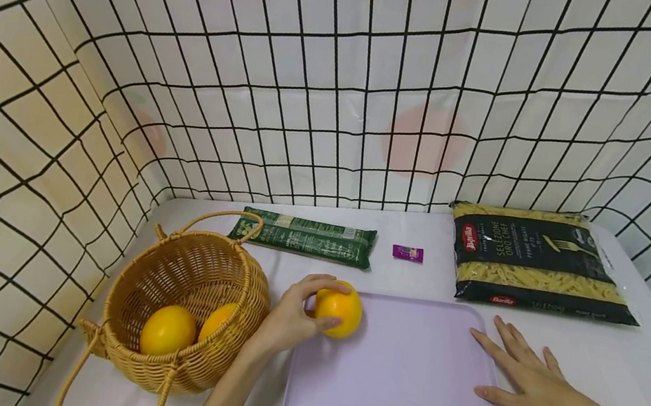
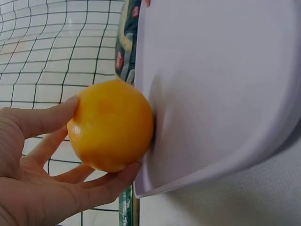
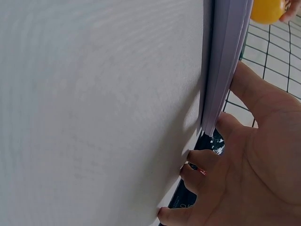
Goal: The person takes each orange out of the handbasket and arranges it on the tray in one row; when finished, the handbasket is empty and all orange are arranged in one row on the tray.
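An orange (image 1: 340,310) is gripped by my left hand (image 1: 296,315) over the far left corner of the lilac tray (image 1: 399,385). Thumb and fingers curl round the orange (image 2: 113,126) in the left wrist view, where it appears to touch the tray's surface or hang just above it. My right hand (image 1: 539,386) lies spread at the tray's right edge and holds nothing. In the right wrist view, the thumb and index finger of that hand (image 3: 263,141) touch the tray's rim (image 3: 228,56). Two more oranges (image 1: 169,331) sit inside the wicker basket (image 1: 194,267) on the left.
Behind the basket lies a green packet (image 1: 310,237). A small purple wrapped sweet (image 1: 408,253) is beyond the tray's far edge. The large bag of penne pasta (image 1: 540,262) lies at the back right. Black wire mesh (image 1: 365,117) encloses the back and sides.
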Action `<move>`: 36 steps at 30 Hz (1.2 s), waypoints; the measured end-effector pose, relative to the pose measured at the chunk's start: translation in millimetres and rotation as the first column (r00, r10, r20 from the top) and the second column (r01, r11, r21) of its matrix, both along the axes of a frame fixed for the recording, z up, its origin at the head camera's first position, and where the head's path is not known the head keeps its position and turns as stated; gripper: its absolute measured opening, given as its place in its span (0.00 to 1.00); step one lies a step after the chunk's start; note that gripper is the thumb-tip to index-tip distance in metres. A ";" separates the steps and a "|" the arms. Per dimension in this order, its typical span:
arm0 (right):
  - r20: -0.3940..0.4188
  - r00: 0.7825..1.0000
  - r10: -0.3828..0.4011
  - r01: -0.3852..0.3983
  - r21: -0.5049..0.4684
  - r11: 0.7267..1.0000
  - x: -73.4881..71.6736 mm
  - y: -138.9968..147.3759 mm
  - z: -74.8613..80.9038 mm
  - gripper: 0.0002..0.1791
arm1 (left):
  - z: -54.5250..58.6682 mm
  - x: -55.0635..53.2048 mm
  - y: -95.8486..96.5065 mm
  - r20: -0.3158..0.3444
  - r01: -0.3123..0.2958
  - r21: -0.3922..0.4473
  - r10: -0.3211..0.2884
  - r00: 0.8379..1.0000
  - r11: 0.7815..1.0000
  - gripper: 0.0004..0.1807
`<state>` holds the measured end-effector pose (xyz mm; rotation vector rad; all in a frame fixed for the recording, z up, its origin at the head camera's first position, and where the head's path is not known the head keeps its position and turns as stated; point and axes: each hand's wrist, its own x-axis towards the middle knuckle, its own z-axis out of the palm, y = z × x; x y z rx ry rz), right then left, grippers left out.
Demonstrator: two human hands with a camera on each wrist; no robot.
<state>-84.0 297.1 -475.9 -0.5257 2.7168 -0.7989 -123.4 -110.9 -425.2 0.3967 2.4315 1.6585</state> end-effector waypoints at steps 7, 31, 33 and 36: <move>0.008 1.000 -0.004 0.004 -0.012 1.000 -0.5 0.0 -1.2 0.46 | -1.8 1.7 -1.1 -0.001 -0.033 0.026 0.033 0.999 0.999 0.22; 0.003 1.000 0.000 0.000 -0.005 1.000 0.6 -0.5 1.0 0.46 | -7.3 4.4 -1.0 0.008 -0.026 0.036 0.025 1.000 0.999 0.22; 0.004 1.000 0.001 -0.001 -0.007 1.000 0.5 -0.6 -0.4 0.46 | -6.4 5.3 -1.3 0.003 -0.023 0.038 0.023 1.000 0.999 0.23; 0.003 1.000 0.001 -0.001 -0.010 1.000 0.3 -0.3 -1.6 0.46 | -5.5 7.1 -2.0 -0.016 -0.019 0.042 0.020 1.000 0.999 0.23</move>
